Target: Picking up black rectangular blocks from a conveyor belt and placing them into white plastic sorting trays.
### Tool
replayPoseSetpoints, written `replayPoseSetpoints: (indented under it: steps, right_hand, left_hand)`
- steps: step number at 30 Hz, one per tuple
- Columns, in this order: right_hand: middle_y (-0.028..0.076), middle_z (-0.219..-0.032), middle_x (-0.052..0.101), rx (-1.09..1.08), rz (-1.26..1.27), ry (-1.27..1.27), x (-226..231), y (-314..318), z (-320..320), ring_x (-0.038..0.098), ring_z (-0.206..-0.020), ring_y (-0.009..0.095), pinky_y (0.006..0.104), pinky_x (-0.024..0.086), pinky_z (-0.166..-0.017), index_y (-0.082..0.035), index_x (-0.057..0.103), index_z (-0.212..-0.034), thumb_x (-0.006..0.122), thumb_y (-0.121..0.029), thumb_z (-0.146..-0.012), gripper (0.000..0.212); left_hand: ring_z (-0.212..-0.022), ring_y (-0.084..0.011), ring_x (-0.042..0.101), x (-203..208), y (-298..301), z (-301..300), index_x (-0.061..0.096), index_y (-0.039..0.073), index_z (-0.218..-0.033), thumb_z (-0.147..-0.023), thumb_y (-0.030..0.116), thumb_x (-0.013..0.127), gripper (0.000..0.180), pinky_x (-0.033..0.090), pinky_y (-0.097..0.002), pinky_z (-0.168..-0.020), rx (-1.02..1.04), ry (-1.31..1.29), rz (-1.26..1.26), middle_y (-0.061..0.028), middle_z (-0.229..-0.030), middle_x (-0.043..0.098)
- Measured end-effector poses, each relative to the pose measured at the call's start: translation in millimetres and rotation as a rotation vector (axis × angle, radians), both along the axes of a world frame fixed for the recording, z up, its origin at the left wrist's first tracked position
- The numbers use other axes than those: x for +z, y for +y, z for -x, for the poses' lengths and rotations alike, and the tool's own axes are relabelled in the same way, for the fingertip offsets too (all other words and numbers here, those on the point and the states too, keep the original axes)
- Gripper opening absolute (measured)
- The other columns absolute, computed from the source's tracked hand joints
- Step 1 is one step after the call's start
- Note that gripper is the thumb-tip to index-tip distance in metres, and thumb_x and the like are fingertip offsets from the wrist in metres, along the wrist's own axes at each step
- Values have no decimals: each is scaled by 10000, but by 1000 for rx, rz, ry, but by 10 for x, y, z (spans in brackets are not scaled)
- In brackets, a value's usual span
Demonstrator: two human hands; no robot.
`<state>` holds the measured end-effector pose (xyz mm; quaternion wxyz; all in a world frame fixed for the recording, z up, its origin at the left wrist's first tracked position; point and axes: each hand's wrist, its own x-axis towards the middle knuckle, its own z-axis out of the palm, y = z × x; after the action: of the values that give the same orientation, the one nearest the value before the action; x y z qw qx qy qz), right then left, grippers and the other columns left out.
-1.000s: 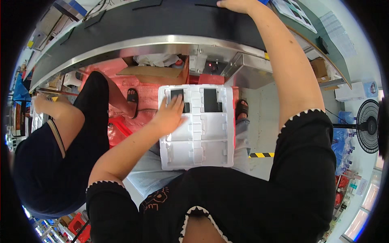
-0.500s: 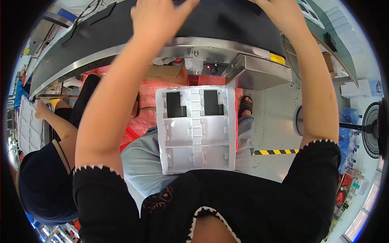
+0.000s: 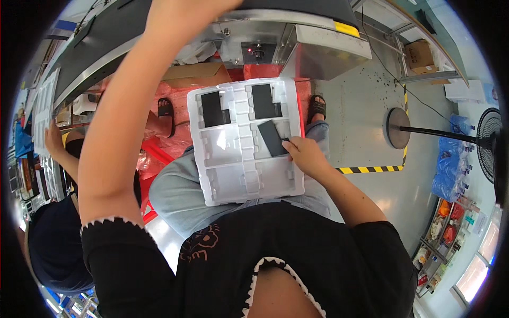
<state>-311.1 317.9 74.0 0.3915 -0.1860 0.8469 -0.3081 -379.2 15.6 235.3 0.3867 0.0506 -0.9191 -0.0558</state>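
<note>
On my lap lies a white plastic tray point(image 3: 225, 181) with several compartments in two columns. My right hand point(image 3: 306, 155) pinches one corner of a flat black rectangular part point(image 3: 272, 139), which sits tilted over the middle right compartment. Two similar black parts, one at far left point(image 3: 213, 109) and one at far right point(image 3: 263, 102), rest in the far row, each with a small block at its lower right. My left hand point(image 3: 183, 18) reaches over the dark conveyor belt point(image 3: 119, 32); its fingers are mostly cut off by the top edge.
A metal box point(image 3: 326, 50) juts from the belt's steel frame, beside a control knob point(image 3: 258, 52). Under the belt stands a cardboard box point(image 3: 196, 74). Another person's arm point(image 3: 61, 153) holds a white tray point(image 3: 45, 114) at left. A black fan point(image 3: 485, 138) stands at right.
My right hand has come back from the belt to the tray with a third black part. My left hand stays over the belt. The view has shifted, and the co-worker's tray is raised.
</note>
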Motion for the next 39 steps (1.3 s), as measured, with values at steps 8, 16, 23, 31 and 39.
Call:
replayPoseSetpoints:
  steps: [8, 16, 23, 31, 39]
  right_hand:
    - [152, -758, 619, 304, -169, 454, -58, -111, -97, 592, -747, 345, 444, 459, -665, -28, 597, -740, 551, -369, -856, 363]
    - [119, -1279, 486, 764, 12, 976, -149, 172, -431, 465, -1175, 268, 468, 410, -913, -60, 550, -1160, 611, -363, -805, 471]
    - [160, -1372, 381, 641, 219, 643, 579, -441, 28, 417, -1235, 308, 413, 368, -1001, -66, 467, -1274, 656, -257, -805, 541]
    - [240, -1228, 494, 317, 649, 1418, 1827, -1886, 1822, 462, -1160, 363, 392, 371, -987, 9, 554, -1142, 594, -225, -814, 405]
    - [217, -1220, 528, 616, -445, 967, 2326, -2175, 2602, 480, -1151, 369, 427, 421, -952, -32, 609, -1119, 682, -325, -750, 477]
  left_hand:
    - [-1160, -367, 419, -776, 427, -1850, 319, -39, -1338, -605, 234, 786, 910, 338, -453, -983, -481, -596, -111, -205, -1284, 417]
    - [-1374, -319, 178, -1726, 442, -2286, 266, -38, -1369, -802, 139, 600, 681, 162, -484, -1110, -415, -966, -9, -182, -1481, 162]
    - [-1387, -302, 162, -1848, 491, -2462, 280, -71, -1363, -900, 167, 446, 546, 114, -517, -1108, -400, -954, 0, -213, -1480, 152]
    - [-1274, -336, 367, -1299, 519, -2179, 482, -18, -1227, -860, 220, 554, 443, 264, -498, -1049, -265, -723, -150, -213, -1350, 397]
    - [-980, -309, 549, -52, -527, -553, 578, 37, -1048, -782, 236, 673, 346, 439, -428, -805, 117, 124, 108, -134, -1083, 563]
